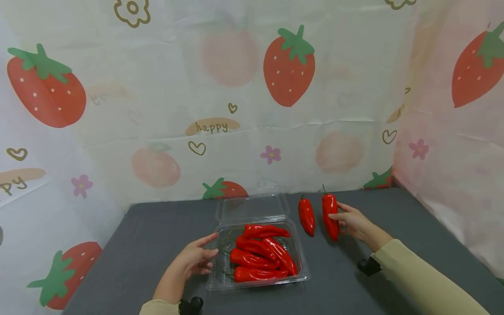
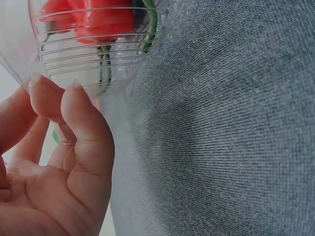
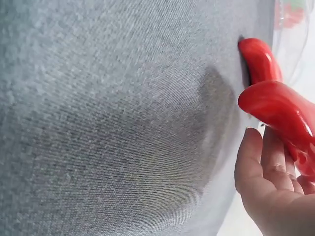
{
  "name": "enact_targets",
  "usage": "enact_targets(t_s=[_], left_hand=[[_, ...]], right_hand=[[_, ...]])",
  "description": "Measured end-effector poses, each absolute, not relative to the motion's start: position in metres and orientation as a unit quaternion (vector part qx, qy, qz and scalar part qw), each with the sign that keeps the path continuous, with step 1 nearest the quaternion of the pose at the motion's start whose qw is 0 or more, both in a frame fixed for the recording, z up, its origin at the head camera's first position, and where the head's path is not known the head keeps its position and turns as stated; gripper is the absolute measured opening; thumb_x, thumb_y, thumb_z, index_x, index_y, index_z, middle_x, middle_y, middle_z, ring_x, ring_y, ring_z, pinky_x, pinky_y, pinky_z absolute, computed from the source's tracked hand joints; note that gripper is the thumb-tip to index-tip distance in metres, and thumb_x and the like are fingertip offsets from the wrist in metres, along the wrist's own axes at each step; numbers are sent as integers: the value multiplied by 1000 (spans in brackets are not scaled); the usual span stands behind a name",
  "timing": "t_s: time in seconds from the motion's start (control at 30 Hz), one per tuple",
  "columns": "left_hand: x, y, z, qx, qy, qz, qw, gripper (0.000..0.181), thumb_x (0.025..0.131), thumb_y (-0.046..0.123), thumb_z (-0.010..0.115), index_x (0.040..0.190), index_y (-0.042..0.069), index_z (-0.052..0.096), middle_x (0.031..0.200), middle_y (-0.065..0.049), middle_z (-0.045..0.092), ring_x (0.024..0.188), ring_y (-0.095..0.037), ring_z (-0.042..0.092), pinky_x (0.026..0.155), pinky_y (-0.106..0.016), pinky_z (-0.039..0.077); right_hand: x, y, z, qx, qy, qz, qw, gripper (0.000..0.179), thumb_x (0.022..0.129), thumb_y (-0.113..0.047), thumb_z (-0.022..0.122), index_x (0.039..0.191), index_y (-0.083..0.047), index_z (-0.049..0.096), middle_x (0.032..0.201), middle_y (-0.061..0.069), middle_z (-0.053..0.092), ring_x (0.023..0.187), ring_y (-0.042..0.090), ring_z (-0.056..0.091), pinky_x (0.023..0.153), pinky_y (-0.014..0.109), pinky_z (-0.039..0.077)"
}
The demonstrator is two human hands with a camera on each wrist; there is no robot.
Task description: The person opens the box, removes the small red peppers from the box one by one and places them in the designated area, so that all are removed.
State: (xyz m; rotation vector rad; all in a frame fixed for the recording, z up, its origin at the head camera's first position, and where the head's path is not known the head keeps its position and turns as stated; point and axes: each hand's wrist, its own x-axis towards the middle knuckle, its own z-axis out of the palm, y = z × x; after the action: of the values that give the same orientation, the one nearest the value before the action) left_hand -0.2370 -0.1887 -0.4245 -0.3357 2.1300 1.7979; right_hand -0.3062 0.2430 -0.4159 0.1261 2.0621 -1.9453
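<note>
Two grips, head view: right grip (image 1: 352, 222) clamped on a red pepper (image 1: 330, 210); left grip (image 1: 192, 259), fingers apart, at the clear box (image 1: 236, 286) holding five peppers (image 1: 253, 259).
Between: loose pepper (image 1: 306, 216) on the desk (image 1: 323, 280).
Left wrist: fingertips (image 2: 78, 105) by the box wall; contact unclear.
Right wrist: held pepper's tip off the desk.

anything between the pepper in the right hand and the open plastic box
Yes: a loose red pepper lies on the table just right of the open plastic box, between it and the held pepper. The lid is folded back at the box's far side, out of the way.
</note>
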Motion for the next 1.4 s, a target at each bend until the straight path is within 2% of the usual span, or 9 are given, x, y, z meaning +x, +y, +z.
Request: enact_targets(t_s=[0.33, 0.57, 0.67, 0.77, 0.9, 1.0, 1.23, 1.4], left_hand=[[-237, -189, -425, -120, 745, 635, 166, 56, 95, 5, 60, 148, 11, 42, 83, -5, 53, 53, -11, 51, 51, -26, 48], [-235, -189, -423, -118, 745, 635, 166, 56, 95, 5, 60, 148, 10, 42, 87, -6, 53, 53, -11, 50, 51, -26, 48], [-235, -189, -422, -118, 746, 634, 167, 55, 95, 5, 59, 148, 10, 42, 90, -7, 55, 54, -12, 50, 51, -26, 48], [-235, -189, -422, -118, 745, 635, 167, 55, 96, 5, 59, 148, 10, 42, 91, -8, 55, 54, -12, 50, 51, -26, 48], [-235, -189, -423, -118, 745, 635, 167, 55, 95, 5, 60, 148, 10, 43, 92, -8, 55, 54, -12, 50, 51, -26, 48], [-236, -189, -423, -117, 746, 634, 168, 56, 95, 5, 60, 148, 11, 43, 93, -9, 55, 54, -12, 50, 51, -26, 48], [-237, -188, -423, -115, 743, 637, 170, 56, 95, 5, 60, 148, 10, 42, 87, -7, 53, 53, -12, 50, 51, -26, 47], [-236, -189, -423, -117, 746, 634, 170, 56, 96, 5, 59, 148, 10, 42, 90, -8, 54, 54, -13, 50, 51, -26, 47]], right_hand=[[-319, 247, -424, 69, 726, -668, 149, 76, 98, -12, 55, 155, -4, 6, 147, 34, 26, 87, 17, 58, 100, 63, 34], [-327, 250, -428, 86, 742, -650, 140, 74, 98, -11, 55, 155, -2, 9, 143, 33, 35, 86, 16, 57, 103, 61, 32], [-330, 250, -429, 91, 744, -646, 142, 73, 98, -12, 55, 155, -3, 9, 146, 32, 31, 90, 17, 57, 104, 60, 32], [-334, 250, -430, 96, 745, -643, 147, 73, 99, -12, 54, 155, -3, 8, 149, 32, 28, 91, 17, 57, 101, 56, 37], [-338, 250, -431, 96, 747, -640, 153, 73, 99, -12, 54, 155, -3, 8, 143, 31, 34, 78, 15, 55, 90, 45, 45], [-341, 251, -433, 92, 748, -638, 160, 73, 100, -12, 54, 155, -2, 7, 140, 28, 36, 74, 15, 52, 87, 41, 46], [-346, 252, -436, 97, 758, -622, 169, 73, 101, -14, 53, 154, 0, 6, 147, 31, 28, 91, 22, 53, 97, 46, 42], [-349, 250, -437, 99, 757, -621, 176, 72, 101, -16, 52, 154, 0, 6, 148, 32, 25, 106, 30, 50, 101, 48, 40]])
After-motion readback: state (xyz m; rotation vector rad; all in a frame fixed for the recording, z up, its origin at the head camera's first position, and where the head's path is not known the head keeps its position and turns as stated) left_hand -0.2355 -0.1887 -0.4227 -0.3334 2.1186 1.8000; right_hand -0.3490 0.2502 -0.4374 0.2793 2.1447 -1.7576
